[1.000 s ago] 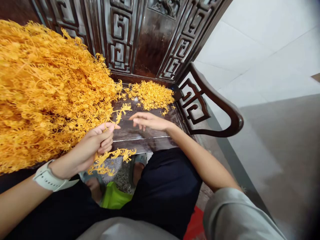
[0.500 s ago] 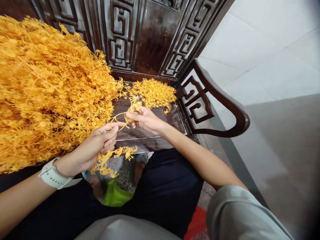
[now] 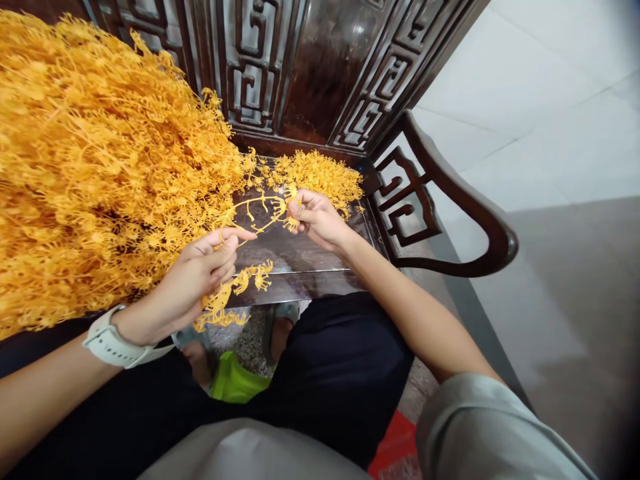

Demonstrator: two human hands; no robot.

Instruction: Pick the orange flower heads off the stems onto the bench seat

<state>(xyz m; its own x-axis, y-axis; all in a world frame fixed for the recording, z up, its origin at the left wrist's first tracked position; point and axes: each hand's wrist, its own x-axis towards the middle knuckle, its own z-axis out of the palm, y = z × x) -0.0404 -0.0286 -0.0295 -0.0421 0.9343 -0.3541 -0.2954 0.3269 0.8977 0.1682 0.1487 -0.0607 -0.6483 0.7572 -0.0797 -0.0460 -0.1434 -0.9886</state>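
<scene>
Yellow plastic flower sprigs (image 3: pixel 261 199) stretch between my two hands above the bench seat, their thin stems forming a loop. My left hand (image 3: pixel 204 270) is closed in a pinch on the stem ends, its index finger pointing right. Below that hand dangle more yellow sprig tips (image 3: pixel 243 283). My right hand (image 3: pixel 320 219) pinches the flowered part of a sprig between thumb and fingers. A big heap of yellow sprigs (image 3: pixel 100 173) lies left of my left hand. Behind my right hand lies a smaller pile of sprigs (image 3: pixel 325 175).
The dark wooden bench (image 3: pixel 310 283) has a carved lattice back (image 3: pixel 253 73) and a curved armrest (image 3: pixel 470 213) at the right. Below are my dark-trousered knees, a bright green plastic object (image 3: pixel 237 381) and a red item (image 3: pixel 396 443) on the floor.
My right hand has moved right and slightly up, away from the left, drawing the looped stems wider. The dangling tips sit a little higher; the whole view has shifted slightly.
</scene>
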